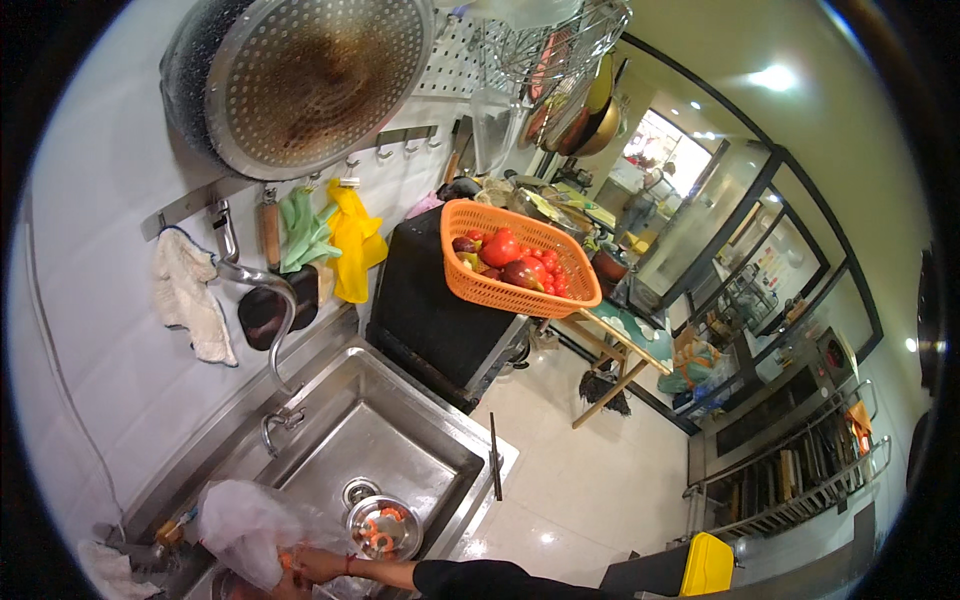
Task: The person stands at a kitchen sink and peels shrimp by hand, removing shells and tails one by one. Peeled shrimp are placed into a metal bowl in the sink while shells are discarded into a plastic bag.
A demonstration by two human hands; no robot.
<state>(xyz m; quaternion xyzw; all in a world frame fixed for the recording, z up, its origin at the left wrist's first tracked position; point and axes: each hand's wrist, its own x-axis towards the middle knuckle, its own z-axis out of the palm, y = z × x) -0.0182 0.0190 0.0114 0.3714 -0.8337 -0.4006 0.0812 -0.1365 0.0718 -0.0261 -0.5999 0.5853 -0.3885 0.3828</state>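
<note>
Low in the view, at the bowl end of the sink, my right hand [322,564] grips a clear plastic bag [244,525], with something orange at its fingertips. Close against it, my left hand [288,588] shows only in part at the bottom edge; its grip is hard to make out. A red band circles my right wrist, below a black sleeve. Just beyond that hand, a round steel bowl [414,531] with several orange ring-shaped pieces [382,541] stands in the steel sink [409,420] beside the drain. The contents of the bag are blurred.
An orange plastic basket [499,294] of tomatoes and dark red fruits rests on a black counter unit [427,300]. Dark chopsticks [495,457] lie across the sink's rim. A curved faucet [281,322], cloths and a large perforated pan [322,82] are at the wall.
</note>
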